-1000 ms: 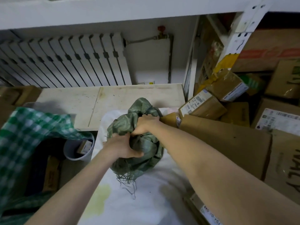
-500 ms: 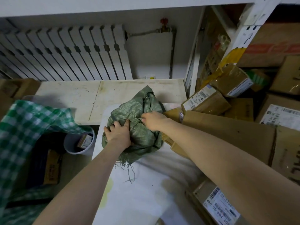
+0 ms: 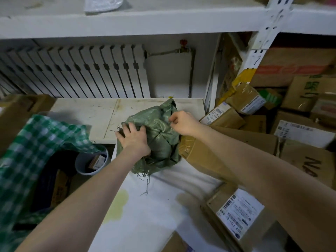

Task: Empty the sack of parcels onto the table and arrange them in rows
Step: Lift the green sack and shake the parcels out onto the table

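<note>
Centrally, a crumpled green woven sack lies bunched at the far end of a white sheet, overlapping the near edge of the pale table. The left hand presses flat on the sack's left side with fingers spread. The right hand pinches a fold of the sack's upper right edge between thumb and fingertips. Frayed threads trail from the sack's lower hem onto the sheet.

At the right of the frame, brown cardboard parcels are heaped against the sack's right side; at least eight show, the exact count unclear in the pile. One labelled parcel lies at lower right under the right forearm. At left, a green-and-white checked bag gapes open, and just beside it stands one grey bucket holding a small box. A white radiator spans the upper left, under a white shelf.
</note>
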Demonstrator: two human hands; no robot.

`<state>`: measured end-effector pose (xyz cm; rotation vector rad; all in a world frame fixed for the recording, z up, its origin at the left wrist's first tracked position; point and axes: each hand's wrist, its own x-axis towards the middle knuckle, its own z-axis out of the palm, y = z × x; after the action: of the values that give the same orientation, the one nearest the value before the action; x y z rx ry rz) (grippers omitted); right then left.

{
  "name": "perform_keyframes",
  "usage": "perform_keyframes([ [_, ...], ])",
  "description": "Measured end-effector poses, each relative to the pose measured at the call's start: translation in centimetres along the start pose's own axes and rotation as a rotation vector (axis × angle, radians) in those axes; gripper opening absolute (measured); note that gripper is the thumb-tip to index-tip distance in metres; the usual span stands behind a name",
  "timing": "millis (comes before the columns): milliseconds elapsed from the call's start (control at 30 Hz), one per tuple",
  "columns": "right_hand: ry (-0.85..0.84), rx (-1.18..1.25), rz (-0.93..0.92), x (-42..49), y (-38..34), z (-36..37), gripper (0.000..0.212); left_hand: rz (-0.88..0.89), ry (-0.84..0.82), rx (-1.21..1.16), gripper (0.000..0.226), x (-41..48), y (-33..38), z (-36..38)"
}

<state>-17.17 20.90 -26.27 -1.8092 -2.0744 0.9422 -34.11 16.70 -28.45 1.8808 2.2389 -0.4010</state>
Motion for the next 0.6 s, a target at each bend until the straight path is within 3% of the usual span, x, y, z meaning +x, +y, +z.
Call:
perform_keyframes([
  [133,0.022,-0.002,-0.045,-2.2,-0.2,-1.1,0.023,-0.001,0.023,0.023,0.093,-1.7,0.5,-0.4],
  [333,-0.036,-0.061,-0.164,-5.3,0.1,-1.6,0.024,0.041,0.184,0.051,0.070,-4.2,1.4,-1.1],
  [600,-0.072,-0.170,-0.282,-10.5,0.5,-2.5,0.026,0.072,0.134,0.046,0.070,-7.7,2.8,-1.0],
])
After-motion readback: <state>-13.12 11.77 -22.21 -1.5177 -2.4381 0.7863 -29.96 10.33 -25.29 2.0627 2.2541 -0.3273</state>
